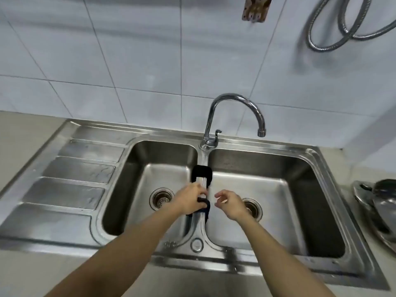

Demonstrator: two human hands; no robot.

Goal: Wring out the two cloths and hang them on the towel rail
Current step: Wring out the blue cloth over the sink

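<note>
Two dark cloths are draped over the divider between the two basins of a steel sink point(201, 224). The far black cloth point(201, 171) hangs alone across the divider. The near dark cloth point(205, 207) lies under my left hand point(189, 199), whose fingers close around it. Just right of the divider, over the right basin, my right hand point(230, 203) hovers with fingers apart and curled, holding nothing. No towel rail is in view.
A chrome tap point(235, 112) arches over the right basin, with no water running from it. The draining board point(70, 179) lies to the left. Steel pan lids point(377, 206) sit at the right edge. A metal hose point(342, 24) and a brown hanging item point(256, 8) are on the tiled wall.
</note>
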